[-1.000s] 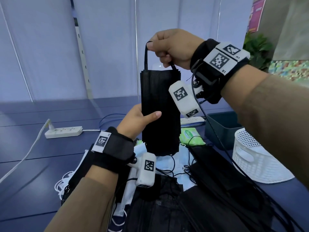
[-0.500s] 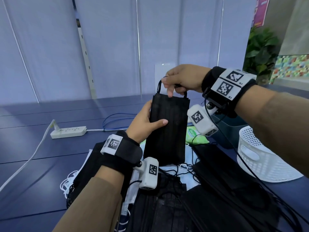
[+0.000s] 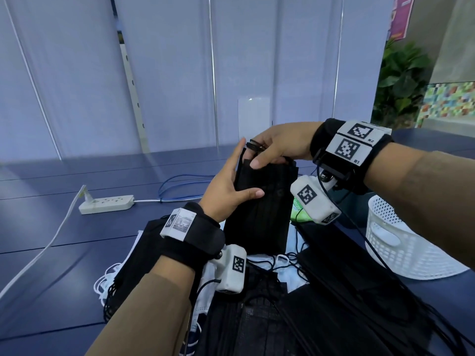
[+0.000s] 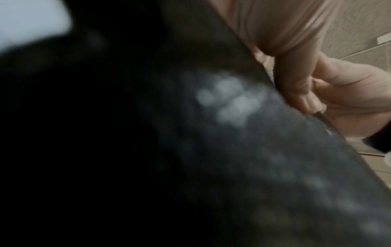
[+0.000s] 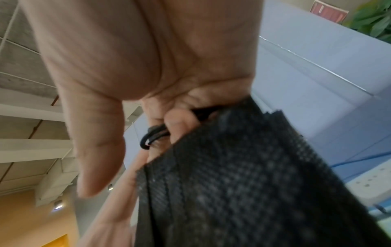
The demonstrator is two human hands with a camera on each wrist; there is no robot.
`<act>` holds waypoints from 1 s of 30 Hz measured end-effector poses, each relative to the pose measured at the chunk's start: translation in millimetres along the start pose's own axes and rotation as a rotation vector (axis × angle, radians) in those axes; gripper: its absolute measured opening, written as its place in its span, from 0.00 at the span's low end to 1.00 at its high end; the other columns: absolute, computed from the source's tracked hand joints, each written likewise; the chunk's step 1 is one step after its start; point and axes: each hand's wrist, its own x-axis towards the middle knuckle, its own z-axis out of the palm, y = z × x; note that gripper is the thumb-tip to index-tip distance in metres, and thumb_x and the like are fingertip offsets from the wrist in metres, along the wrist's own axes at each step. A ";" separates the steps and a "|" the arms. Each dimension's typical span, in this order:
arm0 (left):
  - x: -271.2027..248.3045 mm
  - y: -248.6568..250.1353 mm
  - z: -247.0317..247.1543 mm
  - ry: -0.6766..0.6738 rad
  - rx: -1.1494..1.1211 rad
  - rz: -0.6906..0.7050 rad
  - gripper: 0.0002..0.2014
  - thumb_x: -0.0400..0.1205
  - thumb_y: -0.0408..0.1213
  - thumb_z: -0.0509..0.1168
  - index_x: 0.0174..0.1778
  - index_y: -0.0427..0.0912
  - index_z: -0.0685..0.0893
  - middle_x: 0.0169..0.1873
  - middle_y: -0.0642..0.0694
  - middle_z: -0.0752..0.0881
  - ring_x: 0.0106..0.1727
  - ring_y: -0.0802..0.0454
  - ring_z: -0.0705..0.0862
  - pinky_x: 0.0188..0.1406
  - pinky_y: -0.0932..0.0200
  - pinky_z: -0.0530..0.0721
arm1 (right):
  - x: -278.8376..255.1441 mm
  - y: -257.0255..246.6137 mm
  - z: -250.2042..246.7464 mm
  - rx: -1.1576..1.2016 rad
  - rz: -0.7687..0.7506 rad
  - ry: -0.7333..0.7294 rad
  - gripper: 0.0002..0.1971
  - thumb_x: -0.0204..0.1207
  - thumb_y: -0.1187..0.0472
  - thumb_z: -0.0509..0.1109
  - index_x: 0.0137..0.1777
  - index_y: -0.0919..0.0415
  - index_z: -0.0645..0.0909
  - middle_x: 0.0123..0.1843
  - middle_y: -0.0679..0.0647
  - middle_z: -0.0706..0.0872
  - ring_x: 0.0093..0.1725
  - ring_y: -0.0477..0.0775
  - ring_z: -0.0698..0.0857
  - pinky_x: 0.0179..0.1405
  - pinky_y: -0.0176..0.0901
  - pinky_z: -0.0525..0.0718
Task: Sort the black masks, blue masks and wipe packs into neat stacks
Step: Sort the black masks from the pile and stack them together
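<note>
A small bundle of black masks (image 3: 259, 209) stands upright above the table between both hands. My left hand (image 3: 244, 176) grips its left side, thumb across the front and fingers behind. My right hand (image 3: 257, 155) sits on the bundle's top edge, thumb pressing the front, with the bunched black ear loops (image 3: 253, 146) hooked on a finger. In the right wrist view the loops (image 5: 152, 137) lie against my curled fingers above the black masks (image 5: 243, 183). Black fabric (image 4: 211, 133) fills the left wrist view. A green wipe pack (image 3: 299, 214) lies behind the right wrist camera.
Loose black masks (image 3: 347, 291) and blue masks (image 3: 293, 253) lie heaped on the dark blue table (image 3: 77, 265) under my arms. A white perforated basket (image 3: 401, 242) stands at the right. A white power strip (image 3: 106, 204) and a blue cable (image 3: 180, 186) lie at the back left.
Both hands came down with the black masks. The right hand moved from dangling them by the stretched ear loops to sitting on their top edge, loops bunched.
</note>
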 end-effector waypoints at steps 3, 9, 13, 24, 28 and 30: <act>-0.3 -1.8 0.1 0.037 0.042 0.020 0.49 0.65 0.42 0.78 0.79 0.61 0.59 0.65 0.46 0.83 0.64 0.50 0.83 0.70 0.40 0.76 | 0.7 -1.6 6.8 -0.028 0.049 -0.054 0.05 0.75 0.64 0.71 0.49 0.60 0.82 0.38 0.62 0.81 0.32 0.56 0.80 0.27 0.38 0.78; 0.4 -3.8 0.8 0.035 0.021 0.028 0.38 0.68 0.42 0.76 0.71 0.64 0.67 0.64 0.42 0.83 0.64 0.47 0.83 0.68 0.39 0.78 | 0.6 5.7 7.8 0.065 0.053 0.052 0.06 0.76 0.58 0.71 0.42 0.59 0.85 0.36 0.54 0.87 0.34 0.53 0.84 0.41 0.47 0.84; 2.4 -8.9 -0.5 0.042 0.031 0.020 0.26 0.72 0.38 0.73 0.61 0.63 0.72 0.52 0.38 0.87 0.54 0.41 0.87 0.58 0.34 0.83 | -1.6 10.0 5.2 0.120 0.027 0.093 0.13 0.72 0.53 0.73 0.41 0.65 0.83 0.38 0.60 0.86 0.38 0.58 0.82 0.47 0.53 0.81; 4.6 -16.8 0.4 0.096 0.168 0.044 0.06 0.74 0.44 0.68 0.42 0.57 0.77 0.43 0.53 0.85 0.48 0.51 0.84 0.59 0.37 0.81 | -14.3 7.6 -39.8 0.555 -0.066 0.288 0.18 0.78 0.74 0.62 0.65 0.57 0.70 0.25 0.50 0.75 0.21 0.47 0.73 0.39 0.46 0.82; 6.3 -10.3 2.4 0.220 0.132 0.087 0.11 0.77 0.54 0.60 0.43 0.51 0.77 0.43 0.42 0.84 0.46 0.43 0.83 0.54 0.36 0.80 | -17.0 0.1 -44.2 0.648 -0.142 0.321 0.21 0.79 0.73 0.61 0.68 0.55 0.71 0.32 0.52 0.75 0.23 0.47 0.67 0.32 0.42 0.80; 7.2 -4.5 2.0 0.289 0.113 0.114 0.12 0.80 0.53 0.57 0.47 0.48 0.77 0.44 0.45 0.84 0.47 0.47 0.83 0.53 0.39 0.82 | -17.2 -6.6 -42.5 0.615 -0.191 0.344 0.20 0.78 0.74 0.61 0.66 0.55 0.73 0.35 0.53 0.77 0.23 0.47 0.66 0.30 0.40 0.77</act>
